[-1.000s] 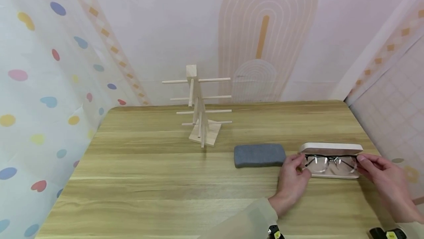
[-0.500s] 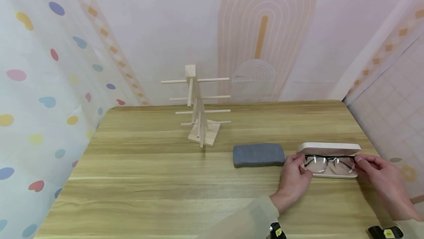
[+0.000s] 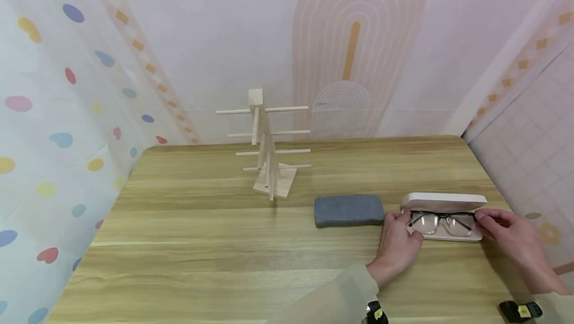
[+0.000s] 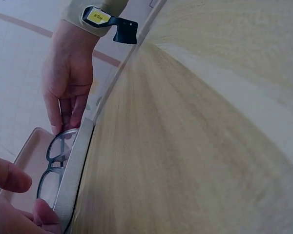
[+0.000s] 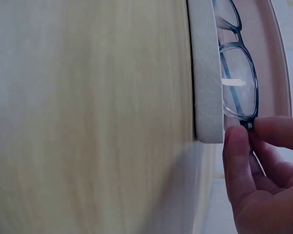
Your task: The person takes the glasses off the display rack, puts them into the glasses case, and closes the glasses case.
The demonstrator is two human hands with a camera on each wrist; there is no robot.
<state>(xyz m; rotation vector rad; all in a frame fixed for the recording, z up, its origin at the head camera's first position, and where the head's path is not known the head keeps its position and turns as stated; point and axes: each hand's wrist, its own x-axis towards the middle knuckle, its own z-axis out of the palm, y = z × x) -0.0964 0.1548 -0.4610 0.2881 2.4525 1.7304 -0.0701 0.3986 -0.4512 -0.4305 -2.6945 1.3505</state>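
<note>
Black-rimmed glasses (image 3: 441, 222) with clear lenses lie across an open pale glasses case (image 3: 448, 238), temples folded behind the lenses. My right hand (image 3: 515, 237) pinches their right end between thumb and fingertip; the right wrist view shows this grip on the hinge corner of the glasses (image 5: 256, 83). At the opposite end is my left hand (image 3: 399, 244), its thumb at the case's front and a finger at the frame's left corner. In the left wrist view the left thumb (image 4: 46, 214) overlaps the lower end of the glasses (image 4: 49, 183), whose tip is hidden there.
A closed blue-grey glasses case (image 3: 349, 210) lies just left of my left hand. Farther back stands a wooden rack (image 3: 269, 144) with several thin pegs sticking out. Patterned cloth (image 3: 202, 55) hangs behind the wooden table (image 3: 202, 244).
The glasses have settled slightly lower into the pale case, with both hands staying at their ends. My right hand has shifted a little left; the whole view has drifted slightly.
</note>
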